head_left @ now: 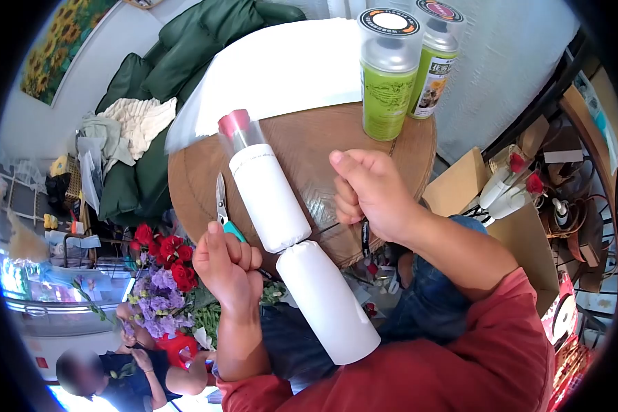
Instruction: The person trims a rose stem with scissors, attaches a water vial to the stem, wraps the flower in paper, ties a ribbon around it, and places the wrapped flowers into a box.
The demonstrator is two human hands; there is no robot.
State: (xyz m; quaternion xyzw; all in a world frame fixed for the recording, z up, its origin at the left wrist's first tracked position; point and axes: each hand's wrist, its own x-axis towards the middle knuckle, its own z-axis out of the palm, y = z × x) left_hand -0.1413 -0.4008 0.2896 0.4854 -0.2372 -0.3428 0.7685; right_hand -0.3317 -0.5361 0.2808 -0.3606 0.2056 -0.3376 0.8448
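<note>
A white paper-wrapped roll, pinched at its middle, lies from the round wooden table [329, 147] toward my lap, with an upper part [271, 199] and a lower part [329, 302]. Clear film and a pink-red piece [235, 122] stick out of its top end. My left hand [228, 264] is closed, left of the pinch, beside teal-handled scissors [221, 199]. Right of the roll, my right hand [372, 189] is closed above the table, thumb over curled fingers. A black strip [365, 237] shows just below it. Whatever either hand grips is too small to make out.
Two green spray cans [388, 89] [434, 69] and white sheets [288, 65] occupy the table's far side. Red and purple flowers [165, 285] stand at lower left, near another person [127, 374]. Cardboard boxes [522, 240] with wrapped roses are at right.
</note>
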